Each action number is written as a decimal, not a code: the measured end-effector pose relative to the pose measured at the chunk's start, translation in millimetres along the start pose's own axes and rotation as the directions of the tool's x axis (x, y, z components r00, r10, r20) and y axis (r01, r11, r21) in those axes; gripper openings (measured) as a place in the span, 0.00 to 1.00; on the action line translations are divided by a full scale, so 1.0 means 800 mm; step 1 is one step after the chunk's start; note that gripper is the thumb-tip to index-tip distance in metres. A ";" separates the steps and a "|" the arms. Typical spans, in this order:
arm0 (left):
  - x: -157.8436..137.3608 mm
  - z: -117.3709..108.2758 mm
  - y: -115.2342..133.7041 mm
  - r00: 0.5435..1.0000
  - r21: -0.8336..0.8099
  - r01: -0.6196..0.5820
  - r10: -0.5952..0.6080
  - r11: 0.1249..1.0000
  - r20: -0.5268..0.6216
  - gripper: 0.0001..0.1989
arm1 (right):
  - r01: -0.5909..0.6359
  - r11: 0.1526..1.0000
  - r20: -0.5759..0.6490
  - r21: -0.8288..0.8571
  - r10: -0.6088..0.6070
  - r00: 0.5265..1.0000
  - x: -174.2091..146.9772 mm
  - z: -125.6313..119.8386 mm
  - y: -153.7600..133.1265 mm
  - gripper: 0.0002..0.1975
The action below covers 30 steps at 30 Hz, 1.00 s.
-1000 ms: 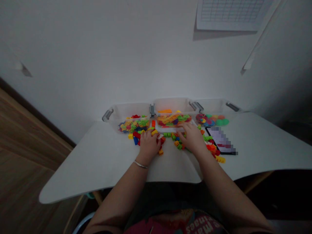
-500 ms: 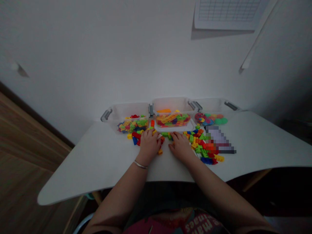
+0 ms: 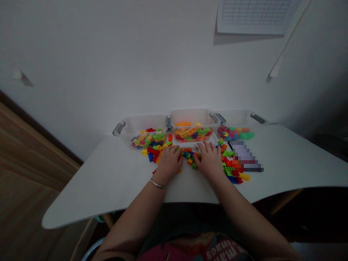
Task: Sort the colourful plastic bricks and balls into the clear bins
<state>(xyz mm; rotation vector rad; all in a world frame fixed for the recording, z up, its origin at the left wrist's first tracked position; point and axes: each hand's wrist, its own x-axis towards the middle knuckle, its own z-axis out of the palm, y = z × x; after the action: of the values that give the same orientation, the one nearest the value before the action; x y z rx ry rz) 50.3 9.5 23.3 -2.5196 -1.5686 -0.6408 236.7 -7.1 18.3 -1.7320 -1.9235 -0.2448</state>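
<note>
Loose toy building blocks (image 3: 187, 154) in red, blue, green, orange and yellow lie spread over the white table. My left hand (image 3: 170, 161) rests palm down on the left part of the pile, fingers stretched forward and a bracelet at its wrist. On the right part lies my right hand (image 3: 210, 157), its fingers spread over the blocks and the thumb out to the left. Between the two hands several blocks show. More blocks, such as a yellow block (image 3: 245, 177), lie to the right of my right hand. Whatever is under both palms is hidden.
Along the wall stand a left clear bin (image 3: 144, 121) of small colourful pieces, a middle clear bin (image 3: 190, 115) of blocks and a right clear bin (image 3: 235, 115) of round pieces. A blurred-out flat object (image 3: 246, 154) lies at the right. The table's front edge (image 3: 190, 202) is near my body.
My right hand has shifted slightly right and forward, with its fingers more spread. More blocks now show between my hands. My left hand has moved slightly right.
</note>
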 end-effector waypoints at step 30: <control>-0.002 0.006 -0.003 1.000 -0.002 -0.012 0.012 1.000 -0.007 0.16 | 0.148 0.969 -0.046 0.196 -0.141 0.989 0.014 0.025 0.029 0.18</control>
<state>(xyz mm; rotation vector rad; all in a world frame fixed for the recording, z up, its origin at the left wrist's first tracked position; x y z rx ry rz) 49.5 10.9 18.0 -2.5235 -1.5505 -0.6487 253.0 15.4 1.9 -1.4535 -1.9804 -0.1268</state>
